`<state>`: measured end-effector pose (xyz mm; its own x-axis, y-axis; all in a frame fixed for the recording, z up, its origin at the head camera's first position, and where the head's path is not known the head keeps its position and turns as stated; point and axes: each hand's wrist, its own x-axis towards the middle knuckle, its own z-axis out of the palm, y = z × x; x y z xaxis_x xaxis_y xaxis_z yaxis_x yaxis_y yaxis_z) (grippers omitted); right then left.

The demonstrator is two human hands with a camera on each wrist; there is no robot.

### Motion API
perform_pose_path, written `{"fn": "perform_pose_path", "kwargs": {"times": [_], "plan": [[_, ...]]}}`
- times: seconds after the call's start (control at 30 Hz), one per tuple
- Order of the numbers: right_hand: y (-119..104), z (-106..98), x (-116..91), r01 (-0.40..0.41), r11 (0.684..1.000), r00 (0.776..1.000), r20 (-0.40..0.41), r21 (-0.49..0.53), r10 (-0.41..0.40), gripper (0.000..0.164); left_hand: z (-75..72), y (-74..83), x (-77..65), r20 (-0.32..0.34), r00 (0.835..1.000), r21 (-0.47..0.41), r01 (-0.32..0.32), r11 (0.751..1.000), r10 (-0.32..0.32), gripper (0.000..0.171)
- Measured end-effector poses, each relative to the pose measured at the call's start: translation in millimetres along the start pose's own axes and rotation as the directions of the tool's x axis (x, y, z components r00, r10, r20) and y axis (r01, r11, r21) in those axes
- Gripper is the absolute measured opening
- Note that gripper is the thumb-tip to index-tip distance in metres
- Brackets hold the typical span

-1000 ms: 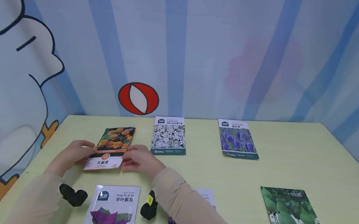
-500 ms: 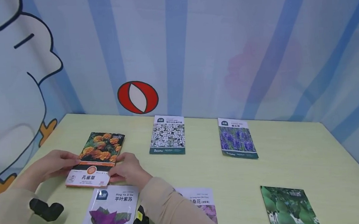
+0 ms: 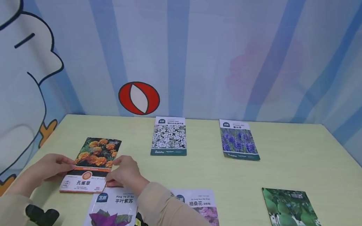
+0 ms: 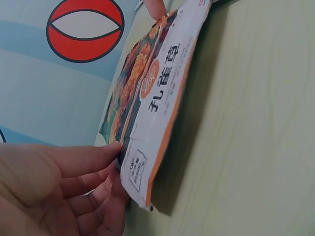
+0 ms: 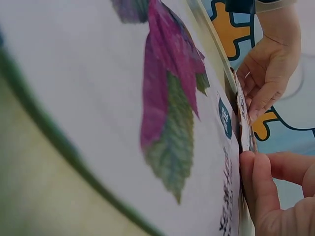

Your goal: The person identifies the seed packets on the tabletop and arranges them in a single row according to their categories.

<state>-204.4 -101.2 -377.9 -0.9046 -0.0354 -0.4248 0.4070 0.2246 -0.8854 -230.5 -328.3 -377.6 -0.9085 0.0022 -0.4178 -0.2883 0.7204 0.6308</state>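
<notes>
A marigold seed packet (image 3: 89, 161), orange flowers above a white label, is held by both hands at the table's left side. My left hand (image 3: 50, 167) pinches its left edge, thumb on top and fingers beneath, as the left wrist view shows the packet (image 4: 152, 98) tilted with a shadow under it. On the opposite edge, my right hand (image 3: 126, 173) pinches with thumb and fingers. Just below, a white packet with a purple-leaved plant (image 3: 107, 216) lies flat; the marigold packet's lower edge is right at its top. The right wrist view shows this purple-leaf packet (image 5: 113, 98) very close.
White-flower (image 3: 168, 136) and lavender (image 3: 239, 140) packets lie along the table's back. A pink-flower packet (image 3: 202, 199) is partly under the right sleeve. A green gourd packet (image 3: 291, 208) lies front right. A printed cloth wall (image 3: 208, 55) rises behind the table (image 3: 297, 154).
Both hands have brought the marigold packet left and toward the front, down to the top of the purple-leaf packet. More of the pink-flower packet shows as the right arm shifted.
</notes>
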Motion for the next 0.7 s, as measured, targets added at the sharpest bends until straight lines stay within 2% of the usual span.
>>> {"fn": "perform_pose_path", "kwargs": {"times": [0.3,0.4,0.53,0.7], "plan": [[-3,-11,0,-0.072,0.986,0.995,0.077,0.148,0.062,0.030,-6.3,2.1,-8.2,-0.018,1.000,0.042,-0.010,0.999,0.011,0.039],[-5,-18,2,-0.078,0.985,0.994,0.085,0.156,0.065,0.026,-9.1,4.0,-7.6,-0.023,1.000,0.054,-0.003,0.999,0.004,0.040],[-8,-27,7,-0.071,0.984,0.995,0.087,0.163,0.057,0.024,-9.8,9.7,-6.6,-0.023,0.999,0.067,-0.027,0.997,0.029,0.043],[-11,-44,16,-0.041,0.985,0.996,0.090,0.168,0.026,0.025,-3.3,26.8,-5.0,-0.014,0.997,0.053,-0.072,0.996,0.072,0.043]]}}
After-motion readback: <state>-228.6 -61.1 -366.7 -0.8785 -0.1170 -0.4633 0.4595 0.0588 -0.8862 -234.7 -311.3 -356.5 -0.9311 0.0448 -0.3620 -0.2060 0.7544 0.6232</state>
